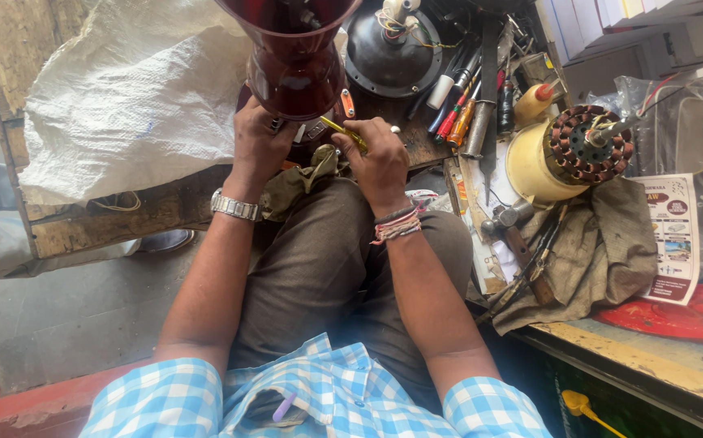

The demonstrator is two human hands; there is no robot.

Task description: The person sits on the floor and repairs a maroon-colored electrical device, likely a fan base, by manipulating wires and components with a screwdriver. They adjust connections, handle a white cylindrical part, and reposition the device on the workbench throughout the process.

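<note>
A dark red glossy appliance housing [293, 61] stands over my lap, its base facing me. My left hand [258, 142] grips its underside, a metal watch on that wrist. My right hand [380, 158] holds a yellow-handled screwdriver [345, 134], tip pointed toward the base of the housing. An olive rag [298, 180] lies on my knee between both hands. Threads are tied round my right wrist.
A black round motor cover [392, 49] lies beyond. Pens and screwdrivers [461, 101], a copper-wound motor stator [578, 150], a hammer [518, 235] and a grey cloth [603, 251] crowd the bench at right. A white woven sack [132, 97] covers the left.
</note>
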